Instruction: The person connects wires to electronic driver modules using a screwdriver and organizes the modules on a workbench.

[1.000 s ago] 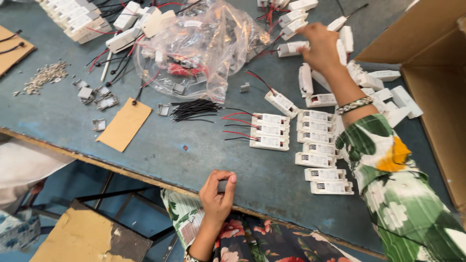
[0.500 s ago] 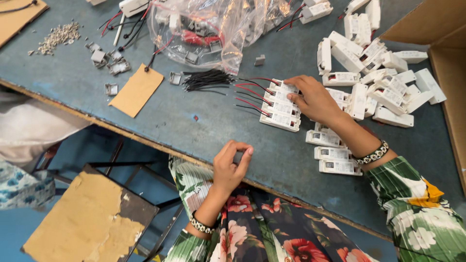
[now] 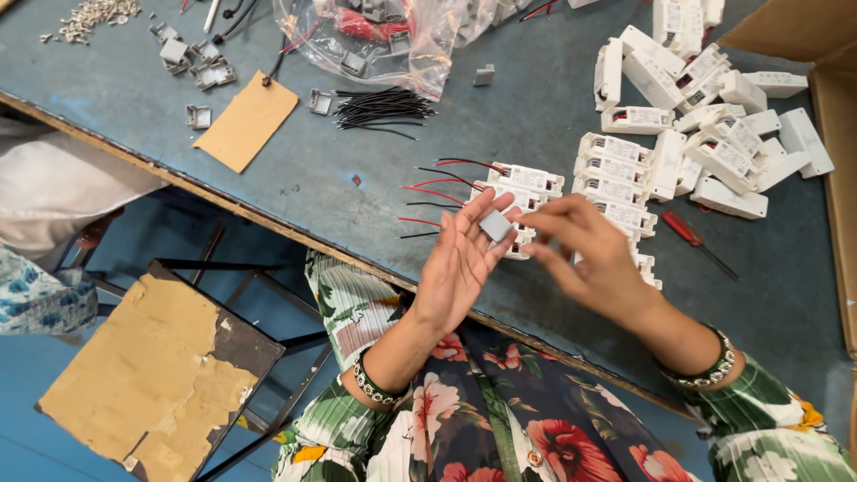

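Left hand point(image 3: 460, 259) open, palm up, small grey clip point(image 3: 496, 226) on its fingertips, over tabletop point(image 3: 295, 178) front edge. Right hand point(image 3: 594, 254) half-curled beside it, fingers nr clip, holding nothing visible.

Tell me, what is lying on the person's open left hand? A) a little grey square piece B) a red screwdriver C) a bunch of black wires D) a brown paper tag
A: a small grey square piece rests on the fingers of the left hand, while the red screwdriver, the black wires and the brown tag all lie on the table.
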